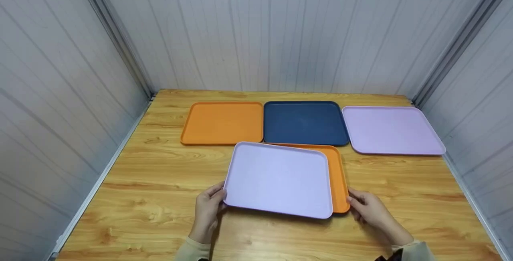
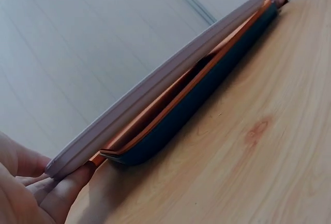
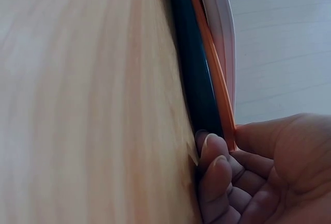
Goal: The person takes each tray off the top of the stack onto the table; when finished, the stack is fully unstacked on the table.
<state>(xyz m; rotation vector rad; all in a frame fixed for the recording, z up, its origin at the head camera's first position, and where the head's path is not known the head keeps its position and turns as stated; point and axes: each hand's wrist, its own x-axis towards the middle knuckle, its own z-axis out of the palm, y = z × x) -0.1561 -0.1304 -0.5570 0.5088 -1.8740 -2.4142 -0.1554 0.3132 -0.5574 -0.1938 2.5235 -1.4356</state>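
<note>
My left hand [image 1: 208, 211] pinches the near left corner of a lavender tray [image 1: 278, 179], thumb above and fingers below. That tray is tilted over an orange tray [image 1: 338, 181], shifted to its left, and in the left wrist view a gap shows between them along the near side. Beneath the orange tray lies a dark blue tray [image 2: 176, 123], hidden in the head view. At the near right corner of this stack, my right hand [image 1: 372, 211] has its thumb on the orange rim and curled fingers against the dark blue tray's side.
Behind the stack, a row on the wooden table [image 1: 152, 197] holds another orange tray [image 1: 224, 122], another dark blue tray [image 1: 305, 122] and another lavender tray [image 1: 394, 130]. Pale panel walls [image 1: 248, 32] enclose the table at the back and both sides.
</note>
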